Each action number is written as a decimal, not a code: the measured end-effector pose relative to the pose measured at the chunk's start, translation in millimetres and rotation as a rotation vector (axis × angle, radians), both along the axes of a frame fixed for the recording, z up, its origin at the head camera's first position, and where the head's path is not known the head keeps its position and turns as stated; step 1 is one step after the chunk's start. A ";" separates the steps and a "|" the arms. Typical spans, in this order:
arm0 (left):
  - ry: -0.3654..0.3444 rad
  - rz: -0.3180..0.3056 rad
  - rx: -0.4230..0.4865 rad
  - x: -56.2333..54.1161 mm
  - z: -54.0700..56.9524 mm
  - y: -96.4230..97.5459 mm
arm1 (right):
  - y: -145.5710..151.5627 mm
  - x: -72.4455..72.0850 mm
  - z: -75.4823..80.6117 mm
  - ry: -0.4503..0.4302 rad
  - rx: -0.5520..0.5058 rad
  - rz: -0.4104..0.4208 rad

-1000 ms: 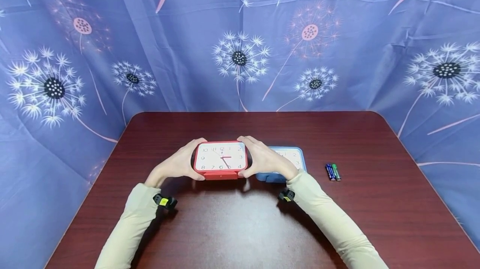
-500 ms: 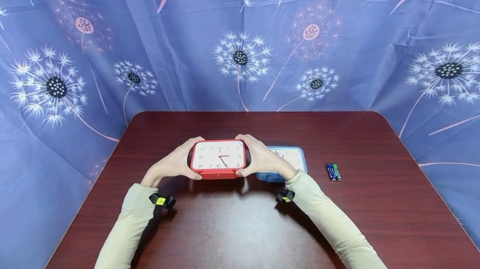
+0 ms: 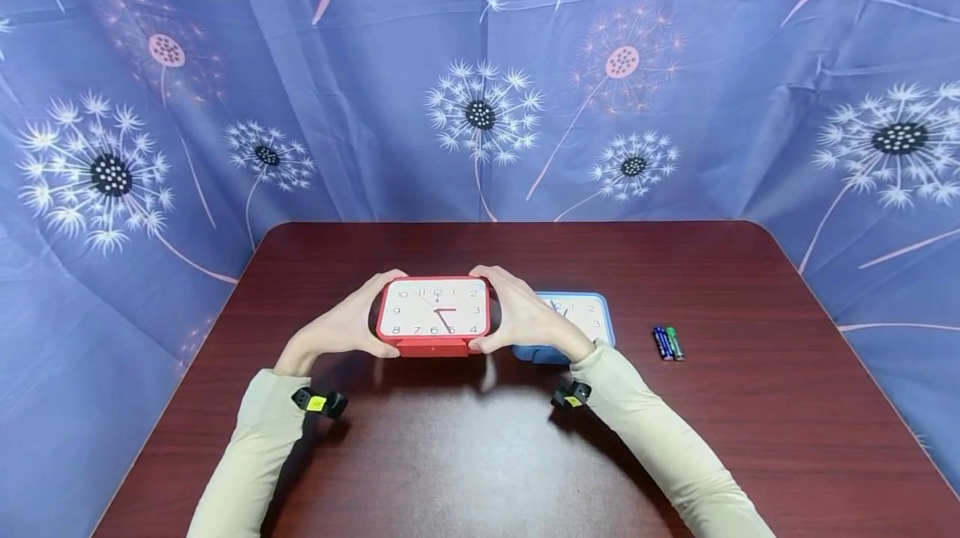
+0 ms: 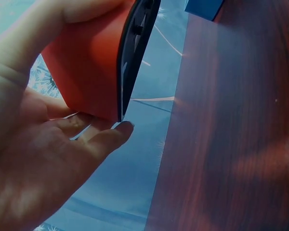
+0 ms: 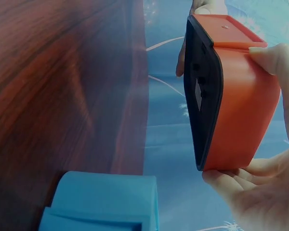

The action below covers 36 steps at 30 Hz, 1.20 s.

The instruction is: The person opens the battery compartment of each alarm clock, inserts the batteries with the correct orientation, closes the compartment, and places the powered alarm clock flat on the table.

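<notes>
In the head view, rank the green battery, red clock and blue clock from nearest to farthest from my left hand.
1. Red clock: gripped by the left hand at its left end.
2. Blue clock: to the right, partly hidden by the right hand.
3. Green battery: farthest right, beside the blue battery.

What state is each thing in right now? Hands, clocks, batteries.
Left hand: gripping one side of the red clock.
Right hand: gripping the opposite side.
Red clock: lifted off the table, face toward head camera, long hand near 5.
Blue clock: on the table, not held, face partly hidden in head view.
Blue battery, green battery: loose, lying side by side on the table.
</notes>
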<state>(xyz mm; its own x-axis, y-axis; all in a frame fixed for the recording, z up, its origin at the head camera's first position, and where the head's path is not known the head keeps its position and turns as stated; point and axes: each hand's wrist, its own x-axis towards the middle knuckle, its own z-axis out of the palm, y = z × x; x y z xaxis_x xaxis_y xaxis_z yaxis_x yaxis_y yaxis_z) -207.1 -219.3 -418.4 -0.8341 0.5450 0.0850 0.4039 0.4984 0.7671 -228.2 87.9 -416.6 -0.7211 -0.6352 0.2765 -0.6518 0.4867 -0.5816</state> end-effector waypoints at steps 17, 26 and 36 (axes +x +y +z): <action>-0.288 -0.128 0.372 1.5 -7.7 0.1 | 3.1 4.7 9.6 -0.017 -0.078 -0.026; -0.385 -0.115 0.499 5.3 -21.2 5.5 | 4.5 6.2 11.0 -0.024 -0.129 -0.035; -0.350 0.018 0.520 8.5 -30.4 19.3 | 4.2 9.1 13.5 -0.044 -0.174 -0.068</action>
<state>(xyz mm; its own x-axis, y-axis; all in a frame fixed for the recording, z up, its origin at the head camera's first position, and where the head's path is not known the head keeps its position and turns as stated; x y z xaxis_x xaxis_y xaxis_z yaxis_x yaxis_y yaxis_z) -198.7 -200.0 -448.7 -0.8692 0.4914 0.0558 0.0800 0.0284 0.9964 -219.0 92.0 -403.1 -0.7748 -0.5298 0.3451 -0.5928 0.4188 -0.6879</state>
